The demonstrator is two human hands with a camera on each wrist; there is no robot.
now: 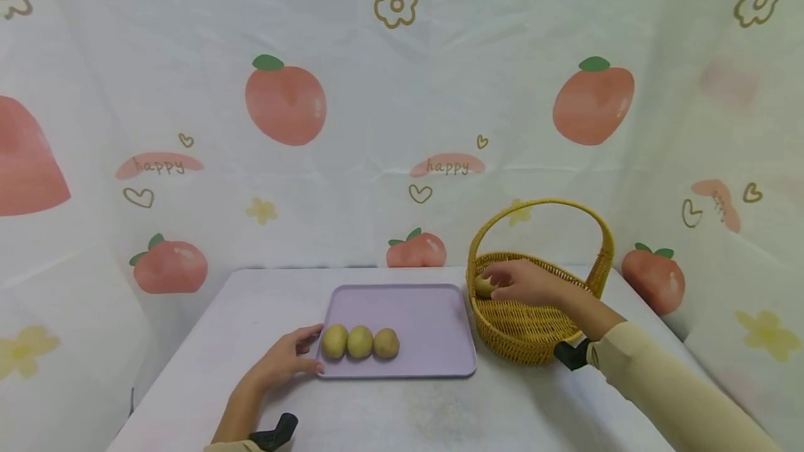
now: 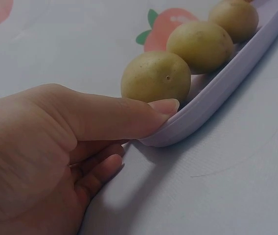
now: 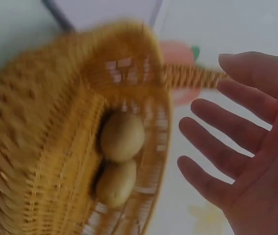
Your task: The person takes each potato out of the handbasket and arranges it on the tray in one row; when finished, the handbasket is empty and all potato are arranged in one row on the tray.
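Observation:
At the left edge of a lilac tray (image 1: 427, 326), my left hand (image 1: 285, 358) holds the rim near the front corner. In the left wrist view its thumb (image 2: 124, 117) lies along the rim, with curled fingers lower down beside it. Three potatoes (image 2: 156, 78) sit in a row along the tray's near side. My right hand (image 1: 524, 282) is over the wicker basket (image 1: 521, 351) and holds nothing; in the right wrist view its fingers (image 3: 227, 120) are spread. Two potatoes (image 3: 123, 137) lie together inside the basket against its wall.
The basket stands just right of the tray, its tall arched handle (image 1: 546, 202) rising over it. A white tabletop (image 1: 377, 410) carries both. Behind and at the sides hangs a white cloth (image 1: 352, 215) printed with peaches and flowers.

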